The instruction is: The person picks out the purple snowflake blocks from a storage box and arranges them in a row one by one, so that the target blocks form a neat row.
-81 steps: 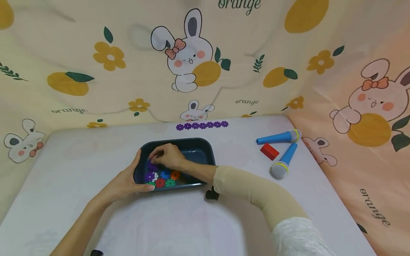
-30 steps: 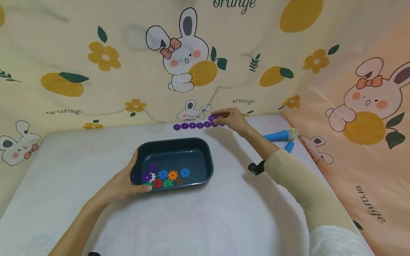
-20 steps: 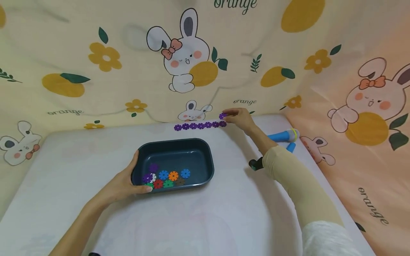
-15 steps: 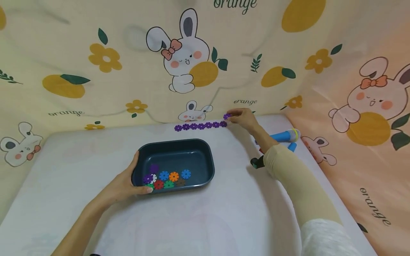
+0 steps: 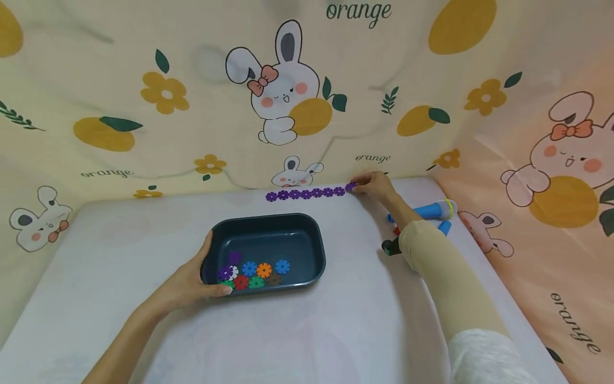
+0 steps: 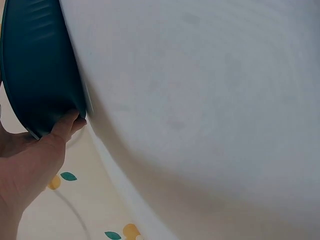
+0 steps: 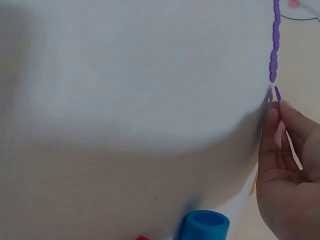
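My left hand (image 5: 189, 280) grips the left end of a dark blue tray (image 5: 318, 250), thumb over the near rim. In the left wrist view the fingers of that left hand (image 6: 37, 160) lie against the tray's outer wall (image 6: 42, 65). At the table's back edge my right hand (image 5: 377, 186) pinches a purple snowflake disc (image 5: 350, 187) between thumb and fingertips. It is at the right end of a row of purple discs (image 5: 306, 194). The right wrist view shows the pinched disc (image 7: 278, 93) edge-on, tilted, a small gap from the row (image 7: 273, 65).
Inside the tray lie several loose discs, among them orange (image 5: 264, 270), blue (image 5: 282, 266), red (image 5: 241, 282) and purple (image 5: 225, 272). Two blue toy microphones (image 5: 434, 210) and a red block (image 5: 396, 231) lie right, partly behind the right arm. A patterned cloth (image 5: 192, 106) hangs behind the table.
My right hand went from inside the tray to the back row carrying a purple disc, then slid right along the row and lowered to its end. The left hand kept its grip on the tray.
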Demonstrator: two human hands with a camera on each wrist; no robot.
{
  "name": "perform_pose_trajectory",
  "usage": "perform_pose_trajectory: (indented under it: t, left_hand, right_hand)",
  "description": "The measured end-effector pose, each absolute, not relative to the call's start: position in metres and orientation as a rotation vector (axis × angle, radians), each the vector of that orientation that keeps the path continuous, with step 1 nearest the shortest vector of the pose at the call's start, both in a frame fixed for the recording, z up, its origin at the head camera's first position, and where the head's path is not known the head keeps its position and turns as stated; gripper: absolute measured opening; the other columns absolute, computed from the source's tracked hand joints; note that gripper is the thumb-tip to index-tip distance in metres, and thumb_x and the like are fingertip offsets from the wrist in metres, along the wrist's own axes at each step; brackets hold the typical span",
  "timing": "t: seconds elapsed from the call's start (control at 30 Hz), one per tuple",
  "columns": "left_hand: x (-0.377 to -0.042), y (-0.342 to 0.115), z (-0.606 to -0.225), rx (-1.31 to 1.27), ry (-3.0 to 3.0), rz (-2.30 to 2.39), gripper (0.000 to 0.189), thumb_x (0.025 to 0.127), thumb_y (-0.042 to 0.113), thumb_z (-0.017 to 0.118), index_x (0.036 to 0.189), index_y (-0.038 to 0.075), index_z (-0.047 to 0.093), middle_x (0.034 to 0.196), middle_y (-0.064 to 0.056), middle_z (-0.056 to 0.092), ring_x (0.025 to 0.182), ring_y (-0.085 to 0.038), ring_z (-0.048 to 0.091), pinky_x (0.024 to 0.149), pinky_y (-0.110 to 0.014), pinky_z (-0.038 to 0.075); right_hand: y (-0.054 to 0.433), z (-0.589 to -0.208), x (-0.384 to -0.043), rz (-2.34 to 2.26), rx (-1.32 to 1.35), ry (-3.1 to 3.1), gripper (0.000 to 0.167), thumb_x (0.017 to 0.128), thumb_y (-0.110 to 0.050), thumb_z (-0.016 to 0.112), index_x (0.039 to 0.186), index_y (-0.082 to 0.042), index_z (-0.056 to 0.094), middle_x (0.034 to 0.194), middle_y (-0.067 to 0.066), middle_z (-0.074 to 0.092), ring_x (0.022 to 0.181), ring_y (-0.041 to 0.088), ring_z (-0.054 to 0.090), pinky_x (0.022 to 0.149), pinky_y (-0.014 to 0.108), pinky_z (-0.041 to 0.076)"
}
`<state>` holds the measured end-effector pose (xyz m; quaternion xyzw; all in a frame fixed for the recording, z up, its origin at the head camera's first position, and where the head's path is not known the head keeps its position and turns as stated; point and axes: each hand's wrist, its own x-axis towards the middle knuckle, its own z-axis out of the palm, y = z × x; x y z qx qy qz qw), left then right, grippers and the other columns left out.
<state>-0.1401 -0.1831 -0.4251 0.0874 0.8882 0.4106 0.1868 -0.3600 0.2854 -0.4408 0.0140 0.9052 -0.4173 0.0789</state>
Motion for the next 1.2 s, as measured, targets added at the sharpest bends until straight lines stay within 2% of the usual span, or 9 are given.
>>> perform_pose_trajectory:
  t: [0.13, 0.43, 0.6, 0.73, 0.87, 1.03, 1.2]
  left_hand:
    - [-0.138, -0.183, -0.426, 0.255, 2.499, 1.161, 0.133, 0.075, 0.04, 0.087, 0.158, 0.016, -0.014, 0.159, -0.032, 0.012, 0.141, -0.056, 0.021, 0.107, -0.07, 0.027]
    - [-0.137, -0.182, -0.428, 0.288, 2.496, 1.199, 0.133, 0.075, 0.039, 0.087, 0.159, 0.015, -0.013, 0.16, -0.032, 0.012, 0.142, -0.055, 0.021, 0.108, -0.069, 0.026]
    - [-0.137, -0.182, -0.429, 0.293, 2.49, 1.198, 0.132, 0.076, 0.04, 0.086, 0.158, 0.015, -0.013, 0.16, -0.031, 0.011, 0.142, -0.055, 0.021, 0.108, -0.069, 0.026]
    - [-0.138, -0.183, -0.428, 0.29, 2.502, 1.173, 0.131, 0.076, 0.04, 0.086, 0.158, 0.015, -0.013, 0.159, -0.033, 0.013, 0.14, -0.056, 0.024, 0.107, -0.069, 0.027]
    - [-0.14, -0.184, -0.426, 0.284, 2.518, 1.147, 0.131, 0.076, 0.042, 0.085, 0.158, 0.015, -0.014, 0.158, -0.034, 0.015, 0.139, -0.057, 0.025, 0.106, -0.069, 0.028]
    - [-0.142, -0.185, -0.427, 0.303, 2.522, 1.147, 0.132, 0.076, 0.043, 0.085, 0.158, 0.013, -0.014, 0.158, -0.034, 0.013, 0.14, -0.056, 0.024, 0.107, -0.069, 0.028]
    - [-0.144, -0.186, -0.427, 0.315, 2.525, 1.142, 0.134, 0.075, 0.044, 0.086, 0.158, 0.013, -0.015, 0.158, -0.034, 0.013, 0.14, -0.056, 0.024, 0.108, -0.068, 0.027]
  right_hand:
    - [0.287, -0.444, -0.359, -1.206, 0.087, 2.713, 0.032, 0.089, -0.015, 0.076, 0.121, -0.007, 0.072, 0.111, 0.011, 0.068, 0.092, 0.017, 0.06, 0.078, 0.024, 0.047]
    - [0.29, -0.442, -0.354, -1.265, 0.096, 2.635, 0.034, 0.091, -0.014, 0.074, 0.124, -0.006, 0.071, 0.111, 0.014, 0.072, 0.077, 0.008, 0.067, 0.071, 0.019, 0.051]
    - [0.29, -0.441, -0.352, -1.314, 0.096, 2.606, 0.034, 0.093, -0.015, 0.072, 0.126, -0.008, 0.069, 0.111, 0.014, 0.072, 0.083, 0.014, 0.068, 0.074, 0.023, 0.053]
    - [0.284, -0.437, -0.349, -1.391, 0.052, 2.594, 0.032, 0.095, -0.014, 0.069, 0.126, -0.008, 0.069, 0.113, 0.014, 0.07, 0.094, 0.026, 0.065, 0.086, 0.035, 0.054]
    - [0.271, -0.429, -0.344, -1.541, -0.029, 2.514, 0.032, 0.096, -0.01, 0.065, 0.127, -0.001, 0.066, 0.116, 0.019, 0.067, 0.104, 0.036, 0.063, 0.097, 0.045, 0.051]
    - [0.245, -0.418, -0.335, -1.616, -0.13, 2.46, 0.033, 0.097, -0.01, 0.064, 0.126, 0.004, 0.064, 0.116, 0.02, 0.067, 0.107, 0.038, 0.062, 0.097, 0.046, 0.051]
    - [0.214, -0.402, -0.317, -1.621, -0.272, 2.437, 0.029, 0.097, -0.011, 0.065, 0.123, 0.002, 0.067, 0.112, 0.017, 0.069, 0.103, 0.039, 0.062, 0.096, 0.05, 0.05]
